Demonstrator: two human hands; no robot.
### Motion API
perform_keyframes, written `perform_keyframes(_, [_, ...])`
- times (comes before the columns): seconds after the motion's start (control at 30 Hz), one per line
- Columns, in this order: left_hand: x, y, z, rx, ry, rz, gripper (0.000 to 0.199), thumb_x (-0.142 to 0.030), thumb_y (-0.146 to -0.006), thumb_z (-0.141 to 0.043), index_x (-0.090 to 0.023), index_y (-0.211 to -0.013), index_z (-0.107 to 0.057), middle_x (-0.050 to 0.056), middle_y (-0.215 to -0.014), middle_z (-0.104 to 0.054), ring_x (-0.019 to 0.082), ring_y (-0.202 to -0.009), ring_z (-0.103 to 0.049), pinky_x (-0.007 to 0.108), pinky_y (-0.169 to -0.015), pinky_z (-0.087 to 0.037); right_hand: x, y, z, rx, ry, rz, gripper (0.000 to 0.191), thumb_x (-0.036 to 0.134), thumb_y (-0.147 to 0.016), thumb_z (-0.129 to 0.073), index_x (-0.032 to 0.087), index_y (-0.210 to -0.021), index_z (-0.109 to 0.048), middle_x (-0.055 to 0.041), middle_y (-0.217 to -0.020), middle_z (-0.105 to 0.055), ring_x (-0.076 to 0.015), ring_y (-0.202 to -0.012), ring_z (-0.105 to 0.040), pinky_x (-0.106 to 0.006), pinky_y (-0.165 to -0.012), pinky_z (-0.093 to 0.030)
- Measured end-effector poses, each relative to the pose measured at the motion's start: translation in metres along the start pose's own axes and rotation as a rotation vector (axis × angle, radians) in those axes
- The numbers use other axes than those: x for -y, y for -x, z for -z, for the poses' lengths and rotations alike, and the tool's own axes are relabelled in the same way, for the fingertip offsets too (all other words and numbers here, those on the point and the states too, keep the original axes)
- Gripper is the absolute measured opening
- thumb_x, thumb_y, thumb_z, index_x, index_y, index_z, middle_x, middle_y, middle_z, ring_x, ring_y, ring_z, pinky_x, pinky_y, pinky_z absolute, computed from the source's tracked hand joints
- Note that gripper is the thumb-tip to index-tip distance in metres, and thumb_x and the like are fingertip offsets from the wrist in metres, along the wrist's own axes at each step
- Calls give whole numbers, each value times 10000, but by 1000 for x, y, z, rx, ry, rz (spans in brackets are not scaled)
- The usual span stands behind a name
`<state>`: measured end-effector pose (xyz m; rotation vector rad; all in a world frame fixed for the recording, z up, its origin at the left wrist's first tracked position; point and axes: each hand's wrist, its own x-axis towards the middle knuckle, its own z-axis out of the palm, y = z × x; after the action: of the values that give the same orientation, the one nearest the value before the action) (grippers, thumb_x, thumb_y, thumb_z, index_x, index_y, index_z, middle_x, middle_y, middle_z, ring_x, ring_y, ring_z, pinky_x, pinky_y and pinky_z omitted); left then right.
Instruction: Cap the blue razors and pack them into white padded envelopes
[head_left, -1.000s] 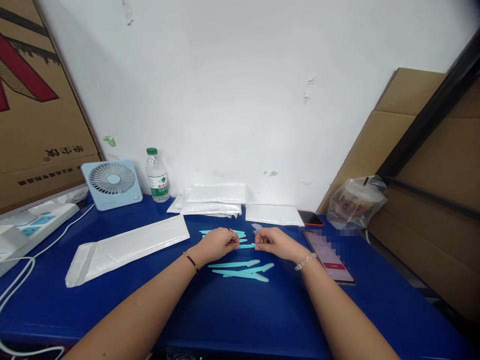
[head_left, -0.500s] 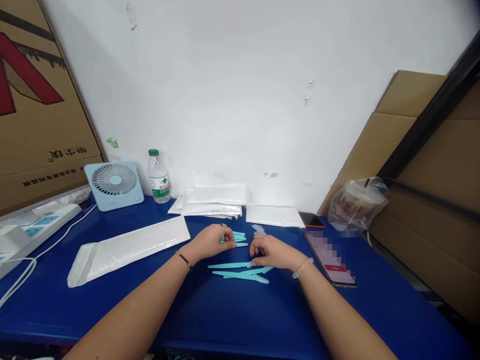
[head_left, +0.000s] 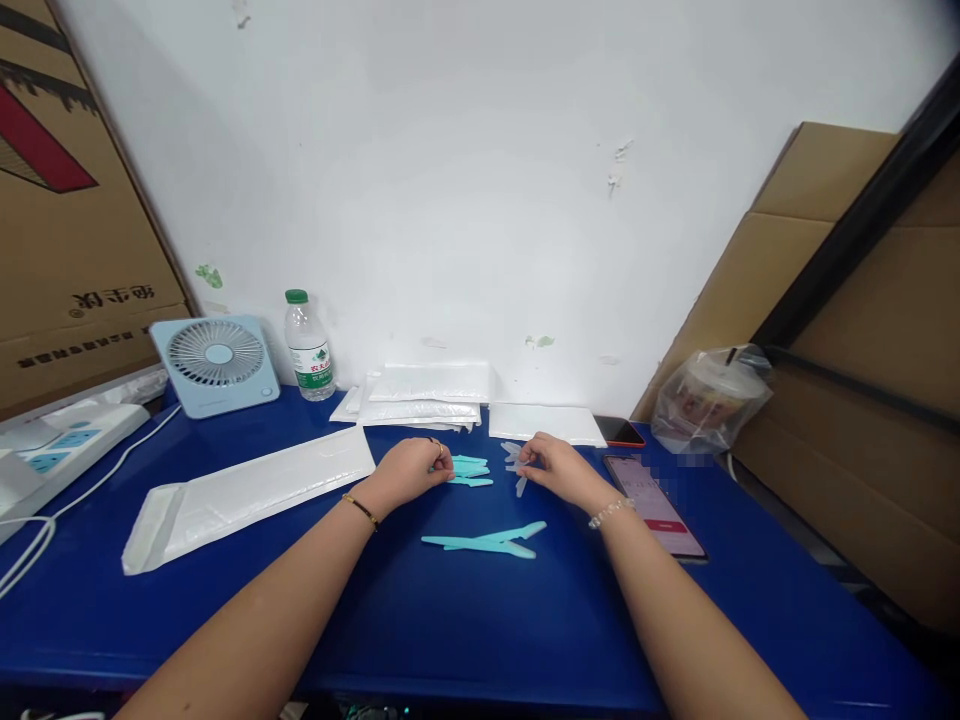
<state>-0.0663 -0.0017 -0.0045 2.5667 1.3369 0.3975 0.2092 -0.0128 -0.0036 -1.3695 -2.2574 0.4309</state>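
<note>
My left hand (head_left: 418,472) is closed, thumb and fingers pinched at the handle ends of several turquoise eyebrow razors (head_left: 471,467) lying together on the blue table. Its fingers hide those ends. To the right, my right hand (head_left: 556,470) is closed in a pinch over a small group of clear plastic blade covers (head_left: 513,452); one cover (head_left: 520,487) sticks out below its fingertips. Nearer to me, two more turquoise razors (head_left: 487,544) lie crossed on the table, apart from both hands.
A long white padded mailer (head_left: 247,500) lies at left, with stacked mailers (head_left: 427,385) by the wall. A blue fan (head_left: 217,365), water bottle (head_left: 309,350) and power strip (head_left: 67,445) stand left. Phone (head_left: 656,510) and bagged drink cup (head_left: 712,400) are at right.
My right hand has moved up and away from the near razors to the clear covers. One razor has left the near group. My left hand stays by the far razors; the view shifts slightly.
</note>
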Motion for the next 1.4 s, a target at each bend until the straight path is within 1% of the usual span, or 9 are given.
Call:
perform_keyframes(0.07, [2,-1,-1,-40,-10,3,179,-329,-770,-595,-233,-906,-663,13,-859,-657,177,-792,-586,256,-662,-367,1,3,5,44,-37,10,115,276,-765,-633,173,-813,-629,-23,-839,-572,-119,-669,-514,-240,-615,-390])
perform_keyframes(0.17, [-4,0,-1,-85,20,-12,226,-340,-764,-604,-232,-956,-657,23,-907,-648,184,-841,-580,261,-717,-385,5,11,11,308,-125,53,189,319,-697,-703,171,-805,-655,-10,-778,-586,-115,-643,-514,-219,-569,-385])
perform_keyframes(0.3, [-22,6,3,-22,144,-65,265,-426,-822,-525,-213,-895,-666,27,-857,-643,162,-778,-572,243,-660,-384,8,14,9,542,-115,85,207,300,-623,-758,159,-734,-655,7,-726,-575,-109,-623,-513,-208,-545,-381])
perform_keyframes(0.57, [-39,9,-3,140,125,-158,216,-368,-831,-537,-207,-853,-679,18,-808,-671,151,-721,-575,229,-594,-357,23,9,0,330,-68,165,71,238,-769,-628,170,-783,-613,-4,-784,-555,-110,-661,-501,-213,-575,-382])
perform_keyframes(0.87, [-10,3,4,-51,-25,16,216,-377,-799,-559,-210,-888,-663,42,-886,-654,191,-818,-584,273,-694,-382,6,4,3,18,-19,-14,80,237,-762,-622,159,-759,-605,-28,-829,-559,-135,-701,-528,-254,-640,-399])
perform_keyframes(0.97, [-21,10,7,-6,39,-32,307,-469,-730,-626,-220,-909,-651,28,-894,-634,184,-811,-577,262,-665,-382,17,8,4,138,-78,34,171,329,-736,-667,170,-781,-625,-16,-819,-572,-127,-684,-525,-241,-603,-397])
perform_keyframes(1.07, [-38,20,6,206,121,-158,363,-521,-642,-690,-234,-861,-648,-5,-810,-631,155,-707,-560,236,-560,-347,33,15,2,433,-113,100,287,411,-638,-742,176,-767,-639,13,-717,-569,-115,-620,-512,-221,-525,-371])
perform_keyframes(1.13, [-47,24,3,293,123,-191,291,-463,-645,-700,-228,-806,-642,-16,-749,-629,138,-648,-540,229,-520,-317,41,17,-2,534,-89,116,299,392,-595,-767,172,-745,-630,28,-668,-556,-102,-580,-495,-209,-491,-349])
perform_keyframes(1.4, [-47,22,-3,243,62,-157,50,-229,-715,-561,-209,-715,-606,-17,-682,-626,127,-597,-518,229,-522,-314,52,17,-12,392,30,139,71,125,-647,-628,170,-692,-596,26,-633,-571,-84,-550,-470,-200,-493,-324])
